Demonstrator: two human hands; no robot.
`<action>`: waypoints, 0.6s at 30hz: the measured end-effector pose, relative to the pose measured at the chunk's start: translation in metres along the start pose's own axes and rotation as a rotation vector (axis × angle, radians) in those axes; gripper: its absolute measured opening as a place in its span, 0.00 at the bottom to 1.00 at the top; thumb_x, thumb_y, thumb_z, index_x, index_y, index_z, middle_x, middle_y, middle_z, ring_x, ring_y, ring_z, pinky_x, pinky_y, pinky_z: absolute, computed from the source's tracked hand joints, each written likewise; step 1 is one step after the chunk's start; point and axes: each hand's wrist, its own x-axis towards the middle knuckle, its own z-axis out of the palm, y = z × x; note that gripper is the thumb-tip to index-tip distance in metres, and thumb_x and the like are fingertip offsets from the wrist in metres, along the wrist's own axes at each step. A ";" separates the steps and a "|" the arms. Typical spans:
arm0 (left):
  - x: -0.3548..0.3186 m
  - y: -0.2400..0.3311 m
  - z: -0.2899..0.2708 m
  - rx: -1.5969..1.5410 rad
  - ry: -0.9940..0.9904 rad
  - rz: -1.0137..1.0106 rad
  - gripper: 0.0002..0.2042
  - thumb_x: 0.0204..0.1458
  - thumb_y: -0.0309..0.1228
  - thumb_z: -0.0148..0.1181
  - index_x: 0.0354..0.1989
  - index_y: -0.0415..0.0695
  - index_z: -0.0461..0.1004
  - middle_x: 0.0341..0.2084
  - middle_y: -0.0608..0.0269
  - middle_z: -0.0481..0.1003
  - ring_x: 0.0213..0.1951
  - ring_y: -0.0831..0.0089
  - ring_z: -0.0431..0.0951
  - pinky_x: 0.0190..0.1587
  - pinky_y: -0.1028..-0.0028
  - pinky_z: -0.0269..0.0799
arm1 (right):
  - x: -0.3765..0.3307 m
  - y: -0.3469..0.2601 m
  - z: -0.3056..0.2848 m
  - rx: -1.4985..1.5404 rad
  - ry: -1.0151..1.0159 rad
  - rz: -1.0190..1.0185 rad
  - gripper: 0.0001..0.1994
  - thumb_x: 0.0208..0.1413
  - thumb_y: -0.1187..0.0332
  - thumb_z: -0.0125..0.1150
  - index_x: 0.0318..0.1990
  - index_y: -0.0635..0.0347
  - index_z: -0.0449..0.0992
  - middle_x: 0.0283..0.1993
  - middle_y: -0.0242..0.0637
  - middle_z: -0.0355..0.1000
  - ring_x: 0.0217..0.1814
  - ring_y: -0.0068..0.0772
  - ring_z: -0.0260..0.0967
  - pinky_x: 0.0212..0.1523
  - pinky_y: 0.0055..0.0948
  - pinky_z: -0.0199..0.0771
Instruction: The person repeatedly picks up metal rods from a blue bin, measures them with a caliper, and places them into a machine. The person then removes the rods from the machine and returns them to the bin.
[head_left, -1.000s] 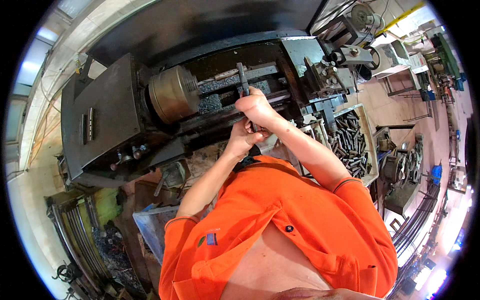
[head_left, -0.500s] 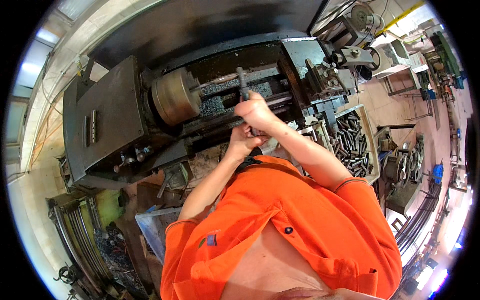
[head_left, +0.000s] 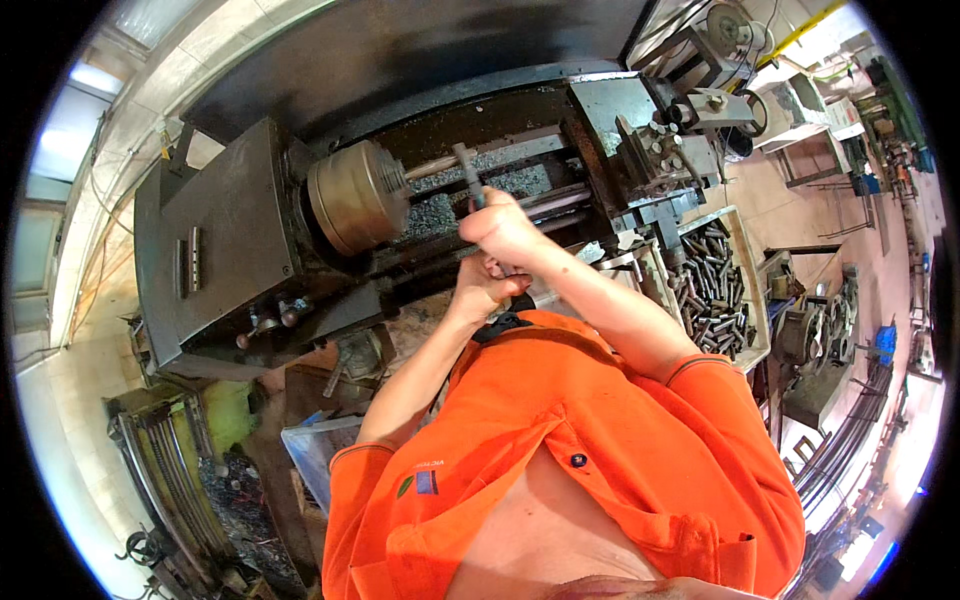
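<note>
Over the lathe bed (head_left: 545, 140), my right hand (head_left: 500, 232) is closed around a slim grey metal rod (head_left: 468, 172). The rod's narrow upper end sticks out past the fingers, towards the chuck side, and the fist hides its lower part. Just below and touching it is my left hand (head_left: 484, 284), fingers curled in close to my waist; whatever lies in them is mostly hidden. To the left of both hands, the round brass-coloured lathe chuck (head_left: 357, 197) has blurred jaws. A pale bar (head_left: 432, 167) extends from it to the right.
Metal chips (head_left: 428, 218) cover part of the bed. At right stand the tool carriage (head_left: 655, 150) and a wooden-sided bin (head_left: 757, 300) heaped with metal pins. The grey headstock (head_left: 215, 250) with levers (head_left: 268, 327) is at left. A clear plastic box (head_left: 308, 452) sits low left.
The rod and my right hand have shifted slightly left, towards the chuck, and the rod leans further left. My left hand stays close beneath. The whole view has shifted slightly.
</note>
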 end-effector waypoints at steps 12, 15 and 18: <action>0.003 0.017 0.031 0.024 0.141 -0.068 0.08 0.32 0.18 0.62 0.17 0.39 0.67 0.16 0.73 0.66 0.20 0.83 0.66 0.22 0.80 0.61 | 0.011 0.027 -0.005 -0.074 0.071 -0.190 0.12 0.36 0.70 0.55 0.28 0.70 0.65 0.18 0.45 0.65 0.24 0.36 0.69 0.25 0.33 0.70; 0.006 0.011 0.029 0.011 0.070 -0.039 0.11 0.33 0.21 0.64 0.24 0.39 0.66 0.19 0.72 0.66 0.21 0.82 0.67 0.22 0.80 0.61 | 0.007 0.019 -0.019 -0.073 0.040 -0.202 0.10 0.35 0.70 0.56 0.26 0.67 0.68 0.20 0.40 0.66 0.25 0.36 0.68 0.26 0.31 0.68; -0.002 0.002 0.007 0.004 0.025 -0.039 0.17 0.35 0.28 0.67 0.31 0.35 0.68 0.27 0.65 0.69 0.31 0.77 0.71 0.34 0.78 0.71 | 0.005 0.014 0.000 0.023 0.069 -0.085 0.10 0.35 0.69 0.56 0.23 0.68 0.67 0.24 0.47 0.66 0.27 0.39 0.68 0.31 0.35 0.68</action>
